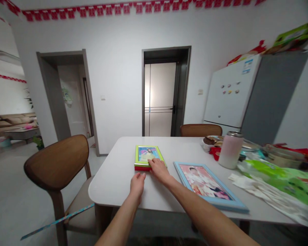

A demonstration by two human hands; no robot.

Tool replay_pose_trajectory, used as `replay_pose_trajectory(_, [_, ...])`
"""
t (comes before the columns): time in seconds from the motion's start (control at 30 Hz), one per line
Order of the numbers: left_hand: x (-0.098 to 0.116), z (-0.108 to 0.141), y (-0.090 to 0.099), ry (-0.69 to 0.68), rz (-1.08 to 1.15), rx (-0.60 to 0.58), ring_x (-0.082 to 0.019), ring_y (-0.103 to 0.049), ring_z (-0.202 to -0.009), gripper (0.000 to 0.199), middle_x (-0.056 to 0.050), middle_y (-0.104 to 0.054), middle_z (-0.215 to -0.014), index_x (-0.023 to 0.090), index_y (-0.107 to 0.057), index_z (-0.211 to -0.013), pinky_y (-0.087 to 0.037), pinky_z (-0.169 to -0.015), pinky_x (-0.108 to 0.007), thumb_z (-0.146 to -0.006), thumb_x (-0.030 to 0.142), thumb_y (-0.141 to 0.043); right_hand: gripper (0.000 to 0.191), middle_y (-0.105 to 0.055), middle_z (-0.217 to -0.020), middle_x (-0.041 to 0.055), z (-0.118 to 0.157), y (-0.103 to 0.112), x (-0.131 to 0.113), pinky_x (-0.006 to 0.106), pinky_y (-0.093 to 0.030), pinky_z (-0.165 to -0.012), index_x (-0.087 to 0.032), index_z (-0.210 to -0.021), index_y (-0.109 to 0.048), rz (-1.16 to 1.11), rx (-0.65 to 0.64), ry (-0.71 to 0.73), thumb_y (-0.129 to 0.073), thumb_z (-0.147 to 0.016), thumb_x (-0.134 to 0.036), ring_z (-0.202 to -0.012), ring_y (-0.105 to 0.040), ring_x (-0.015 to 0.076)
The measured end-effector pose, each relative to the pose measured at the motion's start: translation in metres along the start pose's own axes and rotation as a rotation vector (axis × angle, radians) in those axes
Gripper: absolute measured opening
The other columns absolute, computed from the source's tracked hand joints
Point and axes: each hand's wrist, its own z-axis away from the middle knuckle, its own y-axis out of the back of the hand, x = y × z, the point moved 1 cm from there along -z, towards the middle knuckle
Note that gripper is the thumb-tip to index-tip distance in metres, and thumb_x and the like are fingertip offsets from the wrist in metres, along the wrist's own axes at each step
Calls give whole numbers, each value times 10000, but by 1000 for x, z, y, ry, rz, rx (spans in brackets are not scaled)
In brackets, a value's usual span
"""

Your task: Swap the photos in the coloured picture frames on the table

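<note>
A lime-green picture frame lies face up on the white table, with a red edge showing beneath its near side. My right hand is at its near right corner, fingers over the border and edge. The underside of that grip is hidden. Just in front of the frame, my left hand is apart from it, with its fingers curled in and nothing visible in them. To the right of my right hand lies a larger light-blue picture frame, also face up, holding a pinkish picture.
At the table's right are a pink-and-white bottle, white cloth-like material, a green plastic package and several containers. One brown chair stands left, another behind the table. A patterned blue strip crosses the left chair.
</note>
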Motion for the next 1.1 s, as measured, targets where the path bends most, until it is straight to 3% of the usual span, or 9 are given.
replay_pose_trajectory(0.1, [2, 3, 2, 17, 121, -2, -161, -594, -685, 363, -74, -616, -740, 89, -535, -926, -452, -626, -268, -689, 360, -582, 175, -537, -951, 92, 13, 1, -12, 373, -368, -793, -146, -898, -551, 37, -25, 58, -481, -757, -222, -933, -468, 204])
replay_pose_trajectory(0.2, [8, 15, 0, -46, 237, 5, -162, -595, -756, 266, -79, -626, -832, 122, -534, -940, -455, -667, -267, -744, 301, -515, 198, -531, -957, 89, 39, 6, -24, 365, -345, -806, -172, -904, -544, -17, -4, 117, -494, -715, -203, -943, -447, 209])
replay_pose_trajectory(0.3, [18, 37, -2, -151, 293, 38, -171, -563, -890, 270, -66, -613, -944, 150, -515, -995, -433, -754, -256, -751, 265, -494, 255, -517, -1042, 92, 63, 18, -33, 372, -330, -862, -177, -927, -534, -302, 60, 100, -512, -675, -213, -1001, -434, 213])
replay_pose_trajectory(0.4, [32, 70, -3, -245, 264, 41, -189, -540, -936, 307, -57, -611, -964, 148, -516, -1005, -410, -806, -257, -718, 256, -533, 387, -486, -1145, 87, 78, 38, -36, 388, -305, -920, -187, -1056, -481, -749, 80, -35, -496, -685, -294, -1088, -406, 212])
replay_pose_trajectory(0.57, [53, 125, -4, -568, -213, -137, -191, -506, -997, 346, -62, -561, -1090, 165, -465, -1110, -392, -862, -282, -772, 235, -448, 561, -453, -1217, 84, 101, 80, -31, 413, -398, -828, -263, -1247, -283, -1423, 178, -416, -395, -742, -481, -1074, -451, 231])
replay_pose_trajectory(0.7, [47, 149, -4, -845, -621, -343, -202, -387, -1140, 420, -86, -442, -1232, 140, -413, -1187, -304, -967, -323, -770, 179, -400, 656, -547, -1113, 92, 124, 90, -22, 367, -466, -733, -251, -1277, -227, -1669, 171, -537, -489, -706, -440, -946, -553, 228])
replay_pose_trajectory(0.83, [18, 151, -10, -1047, -939, -430, -220, -389, -1137, 392, -121, -454, -1210, 118, -453, -1158, -346, -944, -316, -782, 212, -396, 773, -641, -938, 78, 137, 71, -8, 355, -477, -721, -179, -1296, -190, -1579, 53, -628, -578, -637, -288, -820, -608, 221])
replay_pose_trajectory(1.0, [-20, 141, -20, -1370, -1002, -104, -190, -550, -963, 301, -56, -600, -1044, 177, -519, -1056, -491, -755, -275, -804, 238, -366, 682, -649, -920, 96, 133, 37, 15, 320, -465, -732, -92, -1254, -304, -1183, -66, -542, -516, -615, -197, -773, -615, 200])
replay_pose_trajectory(1.1, [-31, 137, -21, -1400, -1048, -48, -169, -561, -940, 281, -29, -618, -1014, 183, -537, -1012, -496, -732, -248, -823, 237, -336, 559, -609, -1017, 130, 128, 23, 26, 304, -435, -788, -62, -1140, -467, -791, -88, -462, -478, -599, -200, -858, -589, 206])
